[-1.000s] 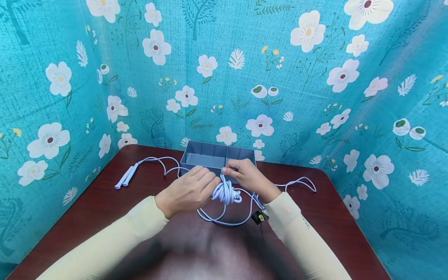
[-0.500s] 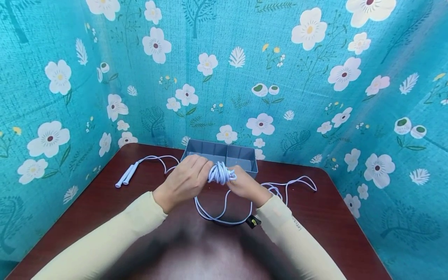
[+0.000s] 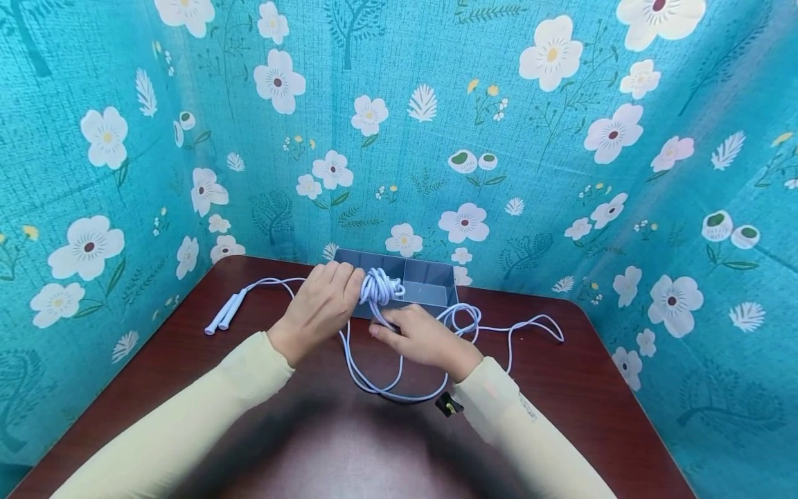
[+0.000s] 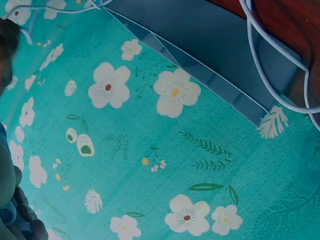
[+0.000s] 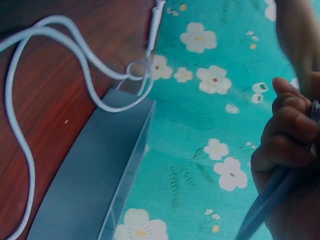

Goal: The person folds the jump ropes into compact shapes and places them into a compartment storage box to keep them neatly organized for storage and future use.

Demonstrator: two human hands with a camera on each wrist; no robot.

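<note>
Because the bundle of wound cord (image 3: 376,287) would spring loose if let go, the left hand (image 3: 318,310) has its fingers curled round it from the left, holding it up just above the near wall of the grey divided box (image 3: 430,292). The right hand (image 3: 422,338) sits lower and nearer, fingers curled on a strand of the same jump rope (image 3: 399,384); the right wrist view shows those fingers (image 5: 287,145) closed round the pale cord, which keeps the strand taut enough to guide onto the bundle.

From that grip the slack runs outward 2 ways. 1 loop drops toward the near side between the hands and lies on the dark red table (image 3: 561,388). Another run curls into small loops just right of the right hand and trails off to the right. To the far left, well apart from the hands, the 2 handles (image 3: 226,312) lie side by side on the table, their cords leading back toward the box.

Floral turquoise cloth (image 3: 561,173) walls in the table on 3 sides.
</note>
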